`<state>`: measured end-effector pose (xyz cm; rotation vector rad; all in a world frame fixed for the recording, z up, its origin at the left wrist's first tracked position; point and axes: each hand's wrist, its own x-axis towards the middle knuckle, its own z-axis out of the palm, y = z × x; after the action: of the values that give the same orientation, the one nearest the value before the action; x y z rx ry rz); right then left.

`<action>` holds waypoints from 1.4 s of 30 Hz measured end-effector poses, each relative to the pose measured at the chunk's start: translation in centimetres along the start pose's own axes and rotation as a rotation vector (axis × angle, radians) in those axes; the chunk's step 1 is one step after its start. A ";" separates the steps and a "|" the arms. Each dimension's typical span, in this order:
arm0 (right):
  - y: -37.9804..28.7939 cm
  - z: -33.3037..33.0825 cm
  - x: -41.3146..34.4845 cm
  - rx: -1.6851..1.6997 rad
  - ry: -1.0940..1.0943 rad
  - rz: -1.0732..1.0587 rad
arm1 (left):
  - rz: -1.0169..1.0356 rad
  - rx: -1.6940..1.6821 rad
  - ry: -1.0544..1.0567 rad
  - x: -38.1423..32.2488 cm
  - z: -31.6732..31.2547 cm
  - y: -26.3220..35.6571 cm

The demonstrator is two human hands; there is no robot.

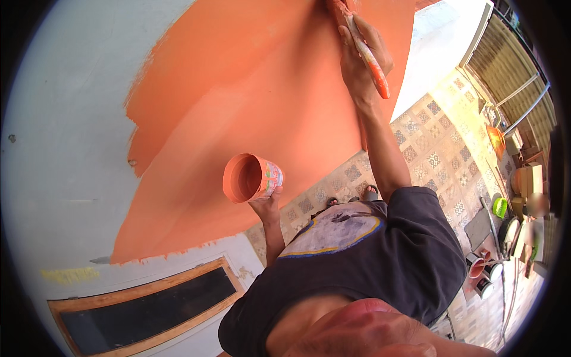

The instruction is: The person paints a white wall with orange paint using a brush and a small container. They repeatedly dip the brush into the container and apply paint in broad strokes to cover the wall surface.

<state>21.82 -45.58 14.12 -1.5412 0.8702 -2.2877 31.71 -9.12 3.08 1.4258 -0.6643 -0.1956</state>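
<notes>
My right hand [366, 58] is raised at the top and grips the handle of a paintbrush [370, 60]. The handle is smeared with orange paint, and the bristles lie at or past the picture's top edge, near the wall. Lower down, my left hand [267, 206] holds a cup-like paint container [272, 178], its inside coated orange and its mouth tilted towards the camera. How much paint it holds I cannot tell. Beside both hands stands a wall, part of it covered in orange paint [267, 116], the rest pale grey-white [80, 111].
A wood-framed dark window pane [147, 308] is at the lower left. Patterned tiles [419, 165] cover the floor under my sandalled feet. At the right are paint cans [484, 288], a green basket [500, 207], an orange container [496, 140], poles and boxes.
</notes>
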 end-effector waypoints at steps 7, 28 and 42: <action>-7.0 1.7 -4.8 0.154 -0.213 -0.098 | -0.069 -0.036 0.056 -0.6 -2.1 -1.0; -11.6 1.3 -6.3 0.185 -0.088 0.125 | -0.037 -0.092 0.194 -1.7 -11.8 -0.6; -14.4 2.1 -7.8 0.251 -0.257 0.252 | 0.040 -0.140 -0.017 1.9 -15.5 0.6</action>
<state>28.62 -30.90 17.44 -1.4787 0.6405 -1.8895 41.29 3.13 4.19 1.2771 -0.6798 -0.2184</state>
